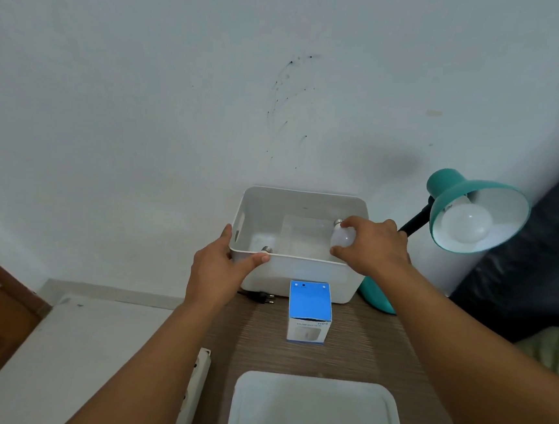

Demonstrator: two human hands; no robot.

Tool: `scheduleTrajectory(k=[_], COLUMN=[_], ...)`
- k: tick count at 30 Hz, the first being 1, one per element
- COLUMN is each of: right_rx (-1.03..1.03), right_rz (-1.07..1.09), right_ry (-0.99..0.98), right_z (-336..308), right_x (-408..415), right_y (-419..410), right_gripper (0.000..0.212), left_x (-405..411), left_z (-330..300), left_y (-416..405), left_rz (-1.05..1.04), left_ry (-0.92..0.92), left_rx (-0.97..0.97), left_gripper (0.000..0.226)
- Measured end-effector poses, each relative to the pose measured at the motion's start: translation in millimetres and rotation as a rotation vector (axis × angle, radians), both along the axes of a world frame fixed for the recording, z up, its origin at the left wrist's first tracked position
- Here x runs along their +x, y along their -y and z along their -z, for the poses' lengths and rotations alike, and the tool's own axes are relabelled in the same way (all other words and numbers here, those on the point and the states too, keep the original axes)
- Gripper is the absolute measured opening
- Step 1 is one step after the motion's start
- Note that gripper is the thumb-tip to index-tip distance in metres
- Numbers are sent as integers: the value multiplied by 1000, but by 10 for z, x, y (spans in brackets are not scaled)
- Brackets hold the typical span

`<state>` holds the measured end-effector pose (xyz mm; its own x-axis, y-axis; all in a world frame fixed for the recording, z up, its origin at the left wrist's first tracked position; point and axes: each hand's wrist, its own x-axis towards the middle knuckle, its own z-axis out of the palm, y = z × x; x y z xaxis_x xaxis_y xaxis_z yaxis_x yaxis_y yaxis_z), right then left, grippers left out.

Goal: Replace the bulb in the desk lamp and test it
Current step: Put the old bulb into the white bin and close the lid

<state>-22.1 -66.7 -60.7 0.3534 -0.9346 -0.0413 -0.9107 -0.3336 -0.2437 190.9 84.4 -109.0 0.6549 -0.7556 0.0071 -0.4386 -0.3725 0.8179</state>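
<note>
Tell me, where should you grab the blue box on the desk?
Grip the blue box by its two flat side walls, coming straight down from above. It stands upright and alone in front of the white bin, with bare desk on both sides, so fingers should fit on either side.

A single head-worn camera looks forward and steeply down over the table (353,360). It sits close above the table's near edge. It faces the wall (146,98) behind the table.
</note>
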Motion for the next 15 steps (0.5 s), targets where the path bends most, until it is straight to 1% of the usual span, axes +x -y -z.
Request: scheduleTrajectory(k=[5, 7, 10, 13, 15], right_rx=[40, 0, -116, -213, -242], right_rz=[-73, -83, -100, -110, -118], right_ry=[-29, 9, 162, 338, 421], right_z=[4, -16, -38, 29, 141], right_x=[-54, -111, -229, -451, -647], right_y=[6, -57, -266, -523, -716], right_gripper=[57, 57, 55, 49, 46], left_x=[31, 17, -35, -165, -308], left_z=[-136, -205, -262, -290, -275], left_y=[-26, -47, -152, -365, -564], left_rz=[83, 109, 114, 87, 84], left_ry=[110, 159, 188, 199, 224], left_rx=[126, 173, 154, 82, 0], left_gripper=[111, 106, 94, 81, 72])
